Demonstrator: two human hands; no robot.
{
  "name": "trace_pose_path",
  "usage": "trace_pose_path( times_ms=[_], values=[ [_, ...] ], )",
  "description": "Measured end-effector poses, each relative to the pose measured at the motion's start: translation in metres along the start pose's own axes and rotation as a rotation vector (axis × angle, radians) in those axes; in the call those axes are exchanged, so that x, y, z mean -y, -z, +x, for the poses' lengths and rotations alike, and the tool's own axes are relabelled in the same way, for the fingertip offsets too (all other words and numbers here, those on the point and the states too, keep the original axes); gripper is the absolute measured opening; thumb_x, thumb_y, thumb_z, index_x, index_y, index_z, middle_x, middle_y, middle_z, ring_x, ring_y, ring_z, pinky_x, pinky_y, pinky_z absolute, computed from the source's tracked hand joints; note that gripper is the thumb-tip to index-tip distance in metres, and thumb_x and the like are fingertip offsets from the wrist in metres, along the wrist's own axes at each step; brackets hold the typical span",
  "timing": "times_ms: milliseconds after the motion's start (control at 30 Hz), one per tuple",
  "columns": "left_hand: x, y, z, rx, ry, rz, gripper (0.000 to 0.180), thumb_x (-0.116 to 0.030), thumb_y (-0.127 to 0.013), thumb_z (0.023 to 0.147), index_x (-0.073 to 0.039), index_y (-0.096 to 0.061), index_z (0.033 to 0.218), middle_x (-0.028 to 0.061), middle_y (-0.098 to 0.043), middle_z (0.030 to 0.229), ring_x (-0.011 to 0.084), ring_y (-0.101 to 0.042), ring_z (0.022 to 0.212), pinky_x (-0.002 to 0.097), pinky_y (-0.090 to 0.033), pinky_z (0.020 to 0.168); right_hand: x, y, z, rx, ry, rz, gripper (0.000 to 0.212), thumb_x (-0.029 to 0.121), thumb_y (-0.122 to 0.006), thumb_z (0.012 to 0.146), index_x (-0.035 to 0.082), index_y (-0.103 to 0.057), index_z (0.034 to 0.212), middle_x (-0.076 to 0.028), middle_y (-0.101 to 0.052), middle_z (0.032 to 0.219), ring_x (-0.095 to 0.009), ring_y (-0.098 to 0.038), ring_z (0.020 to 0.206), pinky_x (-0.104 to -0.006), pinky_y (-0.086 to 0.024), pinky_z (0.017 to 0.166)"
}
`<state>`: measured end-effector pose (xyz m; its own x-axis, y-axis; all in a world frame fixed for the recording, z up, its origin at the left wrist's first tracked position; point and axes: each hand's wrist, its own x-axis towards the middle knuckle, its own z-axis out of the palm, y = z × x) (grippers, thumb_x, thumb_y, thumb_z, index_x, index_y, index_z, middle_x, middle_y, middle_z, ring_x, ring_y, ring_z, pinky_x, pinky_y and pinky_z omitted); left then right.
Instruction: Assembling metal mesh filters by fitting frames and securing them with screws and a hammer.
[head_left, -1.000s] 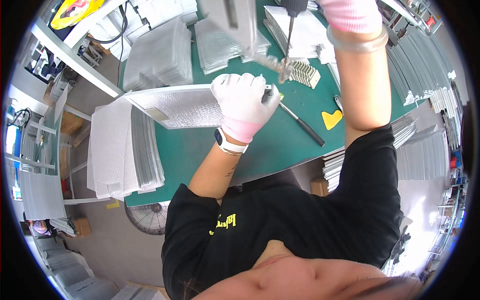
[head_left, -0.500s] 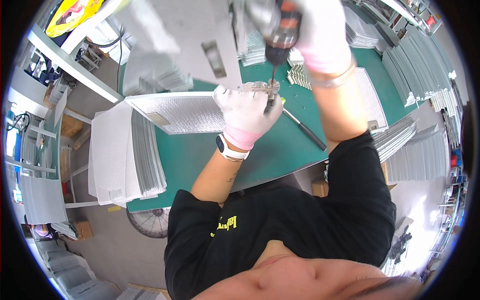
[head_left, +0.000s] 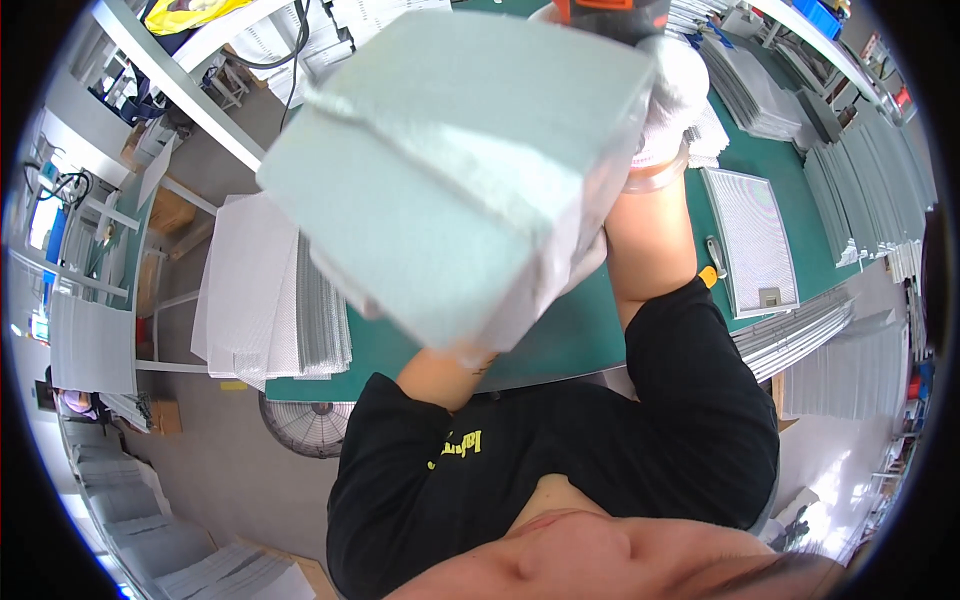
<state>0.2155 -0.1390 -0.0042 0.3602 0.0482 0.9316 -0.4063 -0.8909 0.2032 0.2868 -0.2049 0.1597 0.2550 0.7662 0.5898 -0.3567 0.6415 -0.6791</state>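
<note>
A large pale grey box-shaped piece [head_left: 450, 150], blurred and tilted close to the camera, hangs over the green tabletop [head_left: 590, 335]. My left forearm runs up beneath it. Most of my left hand [head_left: 588, 262] is hidden by the piece; only pale gloved parts show at its edges, and the hand appears to grip it. Beside its right edge, my right hand [head_left: 675, 95], in a white glove, is closed round a black and orange power drill [head_left: 615, 18]. The drill is cut off by the upper edge, and its tip is hidden.
A stack of mesh panels [head_left: 265, 290] lies at the table's left end. Toward the right, a framed mesh panel [head_left: 752, 235] lies beside a yellow-ended hand tool [head_left: 710, 275]. Thin metal panels [head_left: 865, 190] are stacked at far right. A floor fan [head_left: 305, 425] stands below the table.
The grey piece has turned and come closer, now covering my left hand and the table's middle. My right hand and the drill have shifted right, and the drill no longer points at the small fitting.
</note>
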Motion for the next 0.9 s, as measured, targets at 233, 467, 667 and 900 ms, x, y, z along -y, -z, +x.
trace_pose_path(
  times_ms=[233, 467, 667, 900],
  values=[
    [-0.020, 0.008, 0.005, 0.109, 0.120, 0.014, 0.013, -0.006, -0.073, 0.070, -0.007, -0.060, 0.072, 0.0048, -0.054, 0.067, 0.0237, -0.054, 0.059, 0.0365, -0.042, 0.055, -0.007, 0.035, -0.002, 0.493, -0.116, 0.432, 0.040, 0.020, -0.063, 0.092, -0.006, -0.053, 0.123, -0.010, -0.063, 0.082, -0.015, -0.061, 0.064, -0.0259, -0.050, 0.058],
    [-0.018, 0.010, -0.011, 0.085, 0.122, 0.021, 0.018, -0.010, -0.073, 0.071, -0.008, -0.069, 0.089, 0.0033, -0.057, 0.068, 0.0220, -0.058, 0.061, 0.0367, -0.041, 0.055, 0.016, 0.023, 0.000, 0.108, 0.215, 0.003, 0.046, 0.025, -0.066, 0.091, -0.006, -0.052, 0.122, -0.007, -0.057, 0.073, -0.009, -0.050, 0.053, -0.0208, -0.040, 0.045],
    [-0.037, 0.037, -0.012, 0.265, 0.087, 0.226, 0.013, -0.028, -0.074, 0.075, -0.017, -0.067, 0.075, 0.0001, -0.055, 0.069, 0.0247, -0.055, 0.074, 0.0432, -0.037, 0.079, 0.062, -0.019, -0.008, -0.196, 0.446, -0.331, 0.039, 0.022, -0.063, 0.093, -0.001, -0.054, 0.123, -0.004, -0.054, 0.072, -0.007, -0.046, 0.054, -0.0179, -0.038, 0.046],
    [-0.063, 0.154, -0.145, 0.687, -0.011, -0.080, 0.022, -0.032, -0.077, 0.072, -0.017, -0.062, 0.078, -0.0002, -0.058, 0.080, 0.0203, -0.058, 0.082, 0.0398, -0.037, 0.071, 0.042, -0.032, -0.029, -0.266, 0.190, -0.348, 0.036, 0.023, -0.063, 0.091, 0.003, -0.055, 0.121, -0.004, -0.058, 0.075, -0.012, -0.052, 0.058, -0.0214, -0.041, 0.050]
  ],
)
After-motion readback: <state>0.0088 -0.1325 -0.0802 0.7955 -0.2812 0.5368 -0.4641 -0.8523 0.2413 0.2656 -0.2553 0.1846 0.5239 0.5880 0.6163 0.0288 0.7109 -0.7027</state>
